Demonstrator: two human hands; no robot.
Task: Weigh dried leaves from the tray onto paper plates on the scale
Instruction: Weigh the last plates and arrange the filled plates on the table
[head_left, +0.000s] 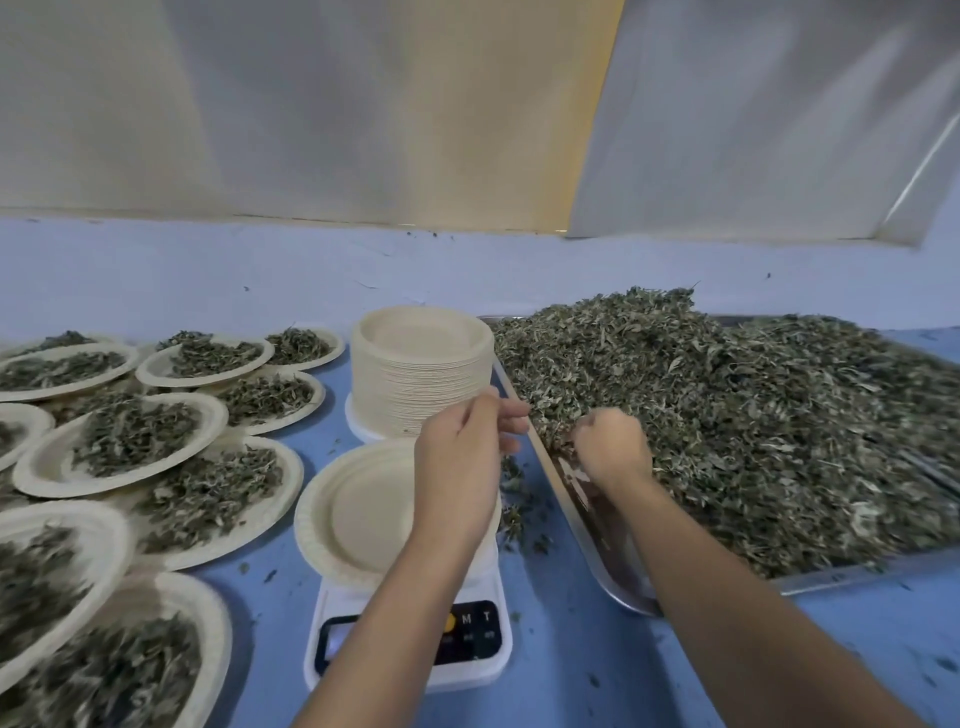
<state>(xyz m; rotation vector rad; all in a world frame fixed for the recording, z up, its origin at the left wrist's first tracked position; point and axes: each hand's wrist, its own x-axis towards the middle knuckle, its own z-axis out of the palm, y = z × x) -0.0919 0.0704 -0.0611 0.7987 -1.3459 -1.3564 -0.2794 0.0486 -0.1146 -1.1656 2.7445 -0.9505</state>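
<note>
An empty paper plate (358, 514) sits on the white scale (332, 603). Just right of the scale, my right grip (613, 447) curls into dried leaves (753, 415) heaped on the steel tray (810, 583); my left grip (460, 457) hovers above the scale, loosely spread, holding nothing.

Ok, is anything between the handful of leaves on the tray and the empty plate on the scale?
Only the person's own left hand, which hangs over the right side of the empty beige paper plate on the white digital scale. The right hand grips dried green leaves just inside the silver metal tray, by its low rim.
</note>
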